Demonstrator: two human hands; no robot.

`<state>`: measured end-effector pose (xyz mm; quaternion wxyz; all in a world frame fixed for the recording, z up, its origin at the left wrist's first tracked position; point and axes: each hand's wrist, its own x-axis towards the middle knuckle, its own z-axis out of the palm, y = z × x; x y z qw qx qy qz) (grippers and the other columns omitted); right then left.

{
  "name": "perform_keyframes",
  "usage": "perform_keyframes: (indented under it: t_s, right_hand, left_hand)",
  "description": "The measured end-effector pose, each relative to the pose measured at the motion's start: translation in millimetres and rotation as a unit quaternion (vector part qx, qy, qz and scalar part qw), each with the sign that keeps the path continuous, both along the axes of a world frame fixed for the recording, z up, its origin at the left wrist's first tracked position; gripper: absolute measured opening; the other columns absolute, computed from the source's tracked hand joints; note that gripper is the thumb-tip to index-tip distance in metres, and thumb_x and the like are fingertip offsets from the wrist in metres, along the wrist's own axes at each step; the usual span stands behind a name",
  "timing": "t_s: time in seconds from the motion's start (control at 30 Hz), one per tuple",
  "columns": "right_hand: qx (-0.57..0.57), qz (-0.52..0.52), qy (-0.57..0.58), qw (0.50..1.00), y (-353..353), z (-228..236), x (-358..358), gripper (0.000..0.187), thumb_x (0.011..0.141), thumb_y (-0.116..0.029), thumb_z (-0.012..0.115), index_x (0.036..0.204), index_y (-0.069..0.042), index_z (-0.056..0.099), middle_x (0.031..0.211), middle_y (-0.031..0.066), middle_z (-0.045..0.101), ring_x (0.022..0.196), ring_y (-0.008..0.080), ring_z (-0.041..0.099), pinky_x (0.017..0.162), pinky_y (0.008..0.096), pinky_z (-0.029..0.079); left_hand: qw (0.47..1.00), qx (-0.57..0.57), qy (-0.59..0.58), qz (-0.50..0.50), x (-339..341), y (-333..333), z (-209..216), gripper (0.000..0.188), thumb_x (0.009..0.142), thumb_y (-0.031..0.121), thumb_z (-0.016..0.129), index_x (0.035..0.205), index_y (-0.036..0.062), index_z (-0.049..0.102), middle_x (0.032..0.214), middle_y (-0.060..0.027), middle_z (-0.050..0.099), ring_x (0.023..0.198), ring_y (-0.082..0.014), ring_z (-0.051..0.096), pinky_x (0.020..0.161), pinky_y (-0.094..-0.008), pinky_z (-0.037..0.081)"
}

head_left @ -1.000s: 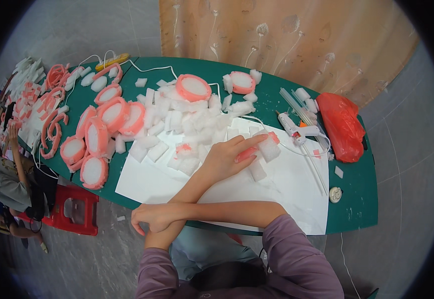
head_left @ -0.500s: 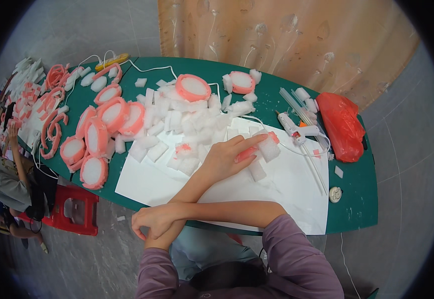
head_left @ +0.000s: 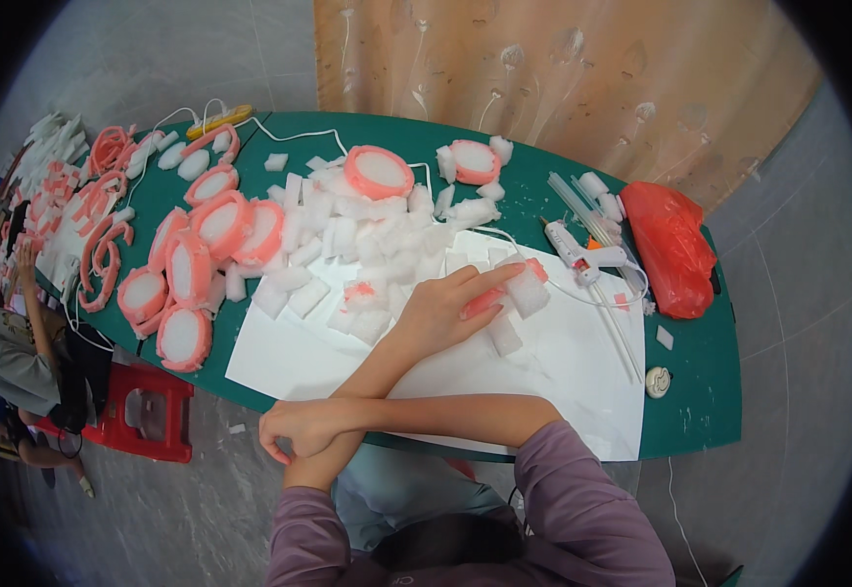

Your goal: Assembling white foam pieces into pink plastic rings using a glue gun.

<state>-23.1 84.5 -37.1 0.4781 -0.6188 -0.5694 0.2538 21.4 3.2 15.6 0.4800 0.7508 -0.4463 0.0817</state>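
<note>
My forearms cross, the right lying over the left. My left hand (head_left: 442, 308) rests over the white paper sheet (head_left: 299, 367), its thumb and fingers closed around a pink foam piece (head_left: 483, 303). Against its fingertips lies a white foam block (head_left: 528, 293) with a pink scrap on top. Below those fingers sits another white foam block (head_left: 504, 336). My right hand (head_left: 306, 430) is curled over my left forearm near the table's front edge; some of its fingers are hidden.
White foam chunks (head_left: 347, 230) heap behind my left hand. Pink-rimmed foam rounds (head_left: 220, 225) cluster left. A glue gun (head_left: 575, 256), clear glue sticks (head_left: 571, 201) and a red plastic bag (head_left: 668, 249) lie right. Another person (head_left: 20, 357) sits far left by a red stool (head_left: 152, 411).
My right hand has shifted very slightly on my left forearm, with its fingers curling a little. My left hand and the foam stay where they were.
</note>
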Motion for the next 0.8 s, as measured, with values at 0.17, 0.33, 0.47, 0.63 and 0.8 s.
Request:
perform_keyframes:
  t_s: [0.17, 0.33, 0.47, 0.63, 0.8]
  right_hand:
    - [-0.019, 0.049, 0.006, 0.999, -4, 6, -1, 0.017, 0.055, -0.005, 0.061, 0.072, -0.004, 0.060, 0.081, 0.0107, 0.059, 0.081, 0.0267, 0.056, 0.070, 0.0336, 0.044]
    - [0.002, 0.091, -0.031, 0.995, -5, 8, -1, 0.019, 0.057, -0.006, 0.061, 0.075, -0.004, 0.057, 0.086, 0.0107, 0.057, 0.087, 0.0267, 0.053, 0.075, 0.0342, 0.042]
    - [-0.052, 0.084, -0.003, 0.995, -1, 5, -1, 0.017, 0.057, -0.003, 0.058, 0.074, -0.004, 0.056, 0.087, 0.0103, 0.056, 0.087, 0.0265, 0.053, 0.074, 0.0342, 0.042]
    - [-0.063, 0.059, 0.045, 0.995, 1, -1, 1, 0.025, 0.051, -0.003, 0.052, 0.075, -0.003, 0.060, 0.079, 0.0111, 0.060, 0.079, 0.0259, 0.055, 0.068, 0.0344, 0.044]
    - [-0.019, 0.013, 0.056, 0.998, 1, -1, -1, 0.021, 0.051, 0.001, 0.048, 0.069, -0.001, 0.060, 0.071, 0.0108, 0.060, 0.070, 0.0234, 0.056, 0.062, 0.0326, 0.044]
  left_hand:
    - [1.000, 0.005, -0.005, 0.004, 0, 0, -1, 0.050, 0.073, 0.011, 0.062, 0.121, 0.0177, 0.052, 0.076, -0.0083, 0.056, 0.066, -0.0231, 0.055, 0.060, -0.0295, 0.045]
    - [1.000, -0.004, -0.012, 0.003, 0, -1, -1, 0.049, 0.073, 0.011, 0.062, 0.120, 0.0178, 0.052, 0.074, -0.0079, 0.055, 0.065, -0.0231, 0.055, 0.059, -0.0295, 0.045]
    - [1.000, 0.002, -0.015, 0.004, 0, -1, -1, 0.049, 0.072, 0.012, 0.062, 0.120, 0.0178, 0.052, 0.073, -0.0079, 0.055, 0.065, -0.0231, 0.055, 0.058, -0.0298, 0.045]
    - [1.000, 0.000, -0.025, 0.005, 0, -1, -1, 0.050, 0.072, 0.012, 0.062, 0.121, 0.0180, 0.051, 0.073, -0.0080, 0.054, 0.064, -0.0231, 0.055, 0.058, -0.0301, 0.045]
    - [1.000, 0.002, -0.026, 0.004, 0, -1, -1, 0.050, 0.072, 0.011, 0.062, 0.121, 0.0180, 0.051, 0.073, -0.0078, 0.054, 0.064, -0.0230, 0.055, 0.058, -0.0299, 0.045]
